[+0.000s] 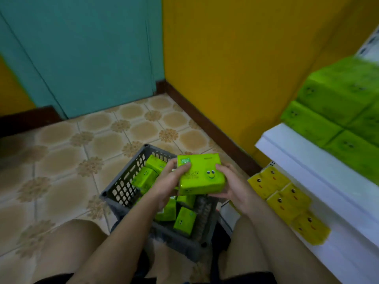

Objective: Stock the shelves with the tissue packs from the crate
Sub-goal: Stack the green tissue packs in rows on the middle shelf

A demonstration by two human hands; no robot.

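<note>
A green tissue pack with a smiley face is held above the grey crate. My left hand grips its left edge and my right hand grips its right side and underside. Several more green packs lie loose inside the crate, which stands on the floor between my knees. At the right, the white shelf carries stacked green packs. On the lower shelf level lie yellow packs.
The tiled floor stretches to the left and behind the crate. A yellow wall with a dark skirting board runs behind the shelf, and a teal door is at the back left. My bare knees flank the crate.
</note>
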